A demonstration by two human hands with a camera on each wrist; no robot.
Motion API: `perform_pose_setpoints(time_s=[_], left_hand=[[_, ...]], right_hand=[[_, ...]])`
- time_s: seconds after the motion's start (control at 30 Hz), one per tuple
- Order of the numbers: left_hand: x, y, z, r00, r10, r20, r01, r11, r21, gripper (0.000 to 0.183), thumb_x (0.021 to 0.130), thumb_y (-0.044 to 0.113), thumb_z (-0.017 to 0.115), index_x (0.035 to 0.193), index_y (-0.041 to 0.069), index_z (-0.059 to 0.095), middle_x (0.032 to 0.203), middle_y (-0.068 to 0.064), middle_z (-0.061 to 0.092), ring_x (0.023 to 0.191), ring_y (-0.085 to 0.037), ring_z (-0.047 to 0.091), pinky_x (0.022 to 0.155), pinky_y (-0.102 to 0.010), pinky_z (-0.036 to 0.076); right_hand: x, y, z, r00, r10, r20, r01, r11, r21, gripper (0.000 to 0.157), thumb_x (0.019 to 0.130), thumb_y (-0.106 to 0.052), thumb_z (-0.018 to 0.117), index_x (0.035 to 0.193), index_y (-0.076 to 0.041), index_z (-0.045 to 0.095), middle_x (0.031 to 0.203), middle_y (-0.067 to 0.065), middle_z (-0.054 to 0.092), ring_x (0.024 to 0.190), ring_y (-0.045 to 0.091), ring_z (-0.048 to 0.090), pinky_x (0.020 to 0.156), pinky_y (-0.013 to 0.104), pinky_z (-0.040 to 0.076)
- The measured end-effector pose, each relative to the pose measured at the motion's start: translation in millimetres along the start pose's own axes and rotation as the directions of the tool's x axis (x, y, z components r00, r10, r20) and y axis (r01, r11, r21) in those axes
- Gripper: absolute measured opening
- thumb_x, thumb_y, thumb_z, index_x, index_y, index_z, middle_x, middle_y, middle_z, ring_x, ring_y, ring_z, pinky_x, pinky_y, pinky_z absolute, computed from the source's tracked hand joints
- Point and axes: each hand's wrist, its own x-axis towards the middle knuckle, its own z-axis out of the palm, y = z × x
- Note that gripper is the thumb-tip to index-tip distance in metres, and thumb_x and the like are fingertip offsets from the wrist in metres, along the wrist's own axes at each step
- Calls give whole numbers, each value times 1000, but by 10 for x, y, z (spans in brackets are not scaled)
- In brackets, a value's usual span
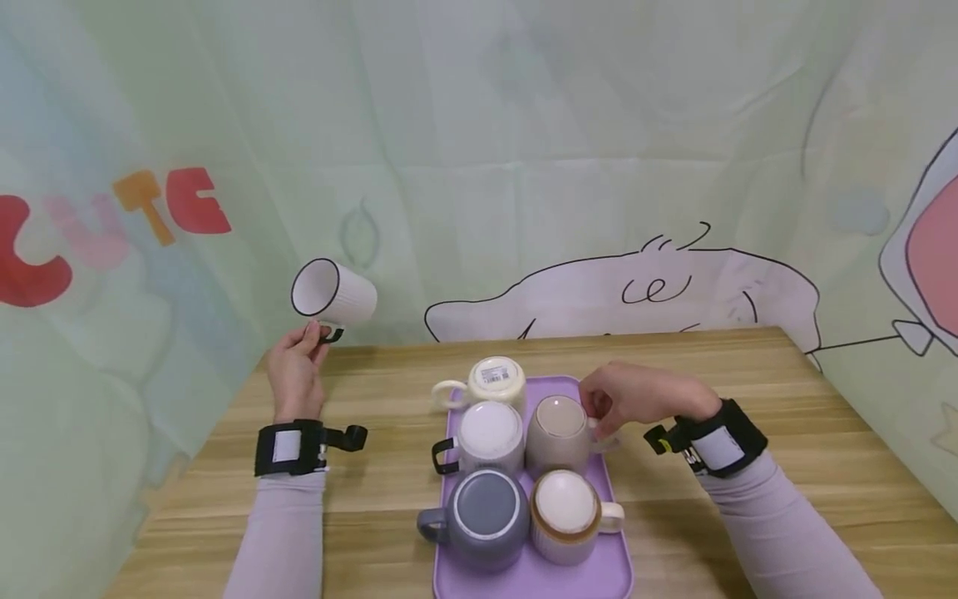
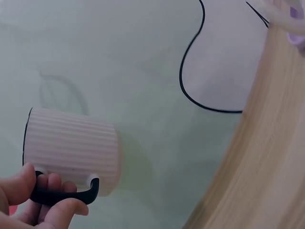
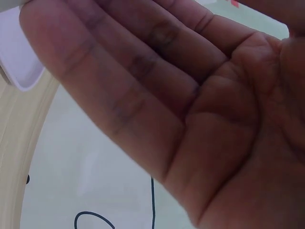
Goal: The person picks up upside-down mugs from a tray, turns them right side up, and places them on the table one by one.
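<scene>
My left hand holds a white ribbed mug by its black handle, raised at the table's back left. This mug lies tipped sideways, its black-rimmed mouth facing left. On a purple tray, a beige mug stands upside down. My right hand pinches it near its handle, thumb and fingers bent at the mug's right side. The palm fills much of the right wrist view, and the fingertips' contact is partly hidden.
Also upside down on the tray are a cream mug, a white mug with a black handle, a dark grey mug and a white-and-brown mug. The wooden table meets a printed curtain behind.
</scene>
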Motion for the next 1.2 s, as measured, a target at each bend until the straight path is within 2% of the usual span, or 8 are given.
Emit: perform_pose_setpoints(time_s=[0.17,0.33,0.47,0.53,0.77,0.9,1.07,1.2], left_hand=[[40,-51,-83,999,21,-33,-17,994,112,28,102,13,65,121,-6,68,102,-4,66,103,-19,59,88,-22,55],[68,-111,-171,996,7,-85,6,988,151,19,100,15,68,109,-1,73,103,-3,66,102,-16,60,95,-26,52],[92,-159,-215,993,29,-111,-5,977,212,17,98,18,71,100,2,74,98,-1,68,98,-15,60,88,-25,52],[104,-178,-223,993,30,-116,-2,972,235,18,97,21,72,99,3,74,97,1,67,98,-14,59,89,-26,51],[144,-232,-255,992,9,-123,29,953,300,33,98,27,71,111,-3,69,103,1,63,100,-12,56,98,-33,48],[149,-258,-281,992,2,-129,45,933,357,33,100,29,69,113,-1,67,104,4,62,102,-11,56,100,-33,48],[144,-265,-304,990,-19,-142,70,930,360,29,100,27,69,113,1,67,106,4,62,107,-13,56,110,-36,47],[140,-270,-331,989,-27,-144,77,930,358,31,102,26,67,118,-1,66,107,2,62,109,-15,57,114,-38,45]], right_hand=[[-4,-3,-3,1000,-7,5,7,1000,20,24,80,-1,84,86,-13,64,81,-7,63,76,8,59,70,26,54],[15,-11,-2,1000,-16,12,16,1000,14,24,80,0,83,86,-13,64,81,-7,63,76,7,58,70,26,54],[24,-4,1,1000,-18,11,18,1000,8,24,80,0,84,87,-13,64,81,-7,62,76,8,58,70,26,53],[21,1,1,1000,-14,10,14,1000,6,24,80,1,83,87,-13,64,81,-7,63,76,7,58,70,26,53],[-13,2,-2,1000,-5,8,5,1000,28,23,81,1,82,87,-12,65,81,-7,64,77,8,60,70,26,54],[-24,11,2,1000,1,9,-2,999,39,23,81,0,83,88,-12,65,81,-6,64,76,8,60,69,26,54],[-15,24,9,1000,-6,9,5,1000,26,23,81,0,83,88,-12,65,81,-7,63,76,8,59,70,26,54],[2,24,8,1000,-13,11,12,1000,15,23,81,-1,83,88,-12,64,82,-7,63,77,7,58,70,26,53]])
